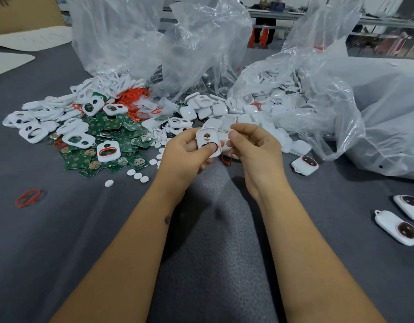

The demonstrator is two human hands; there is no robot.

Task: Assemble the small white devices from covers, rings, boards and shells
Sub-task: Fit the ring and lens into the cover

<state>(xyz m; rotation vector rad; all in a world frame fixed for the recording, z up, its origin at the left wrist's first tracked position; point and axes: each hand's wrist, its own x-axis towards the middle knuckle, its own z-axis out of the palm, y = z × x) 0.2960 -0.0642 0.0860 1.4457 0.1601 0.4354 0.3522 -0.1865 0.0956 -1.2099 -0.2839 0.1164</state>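
Note:
My left hand (181,151) grips a white cover (207,141) with two holes, thumb pressed over its lower hole. My right hand (253,145) is beside it with curled fingers touching the cover's right edge; a red ring (226,158) shows just below the hands, and I cannot tell whether a hand holds it. Green boards (112,134) lie heaped to the left with white covers (49,117) and red rings (133,94) behind them. White shells (224,108) are piled at the centre back.
Three finished white devices lie at right (305,165), (397,227), (410,207). A loose red ring (28,198) lies at left. Small white discs (138,176) are scattered near the boards. Big clear plastic bags (329,101) of parts stand behind and to the right on the grey table (61,229).

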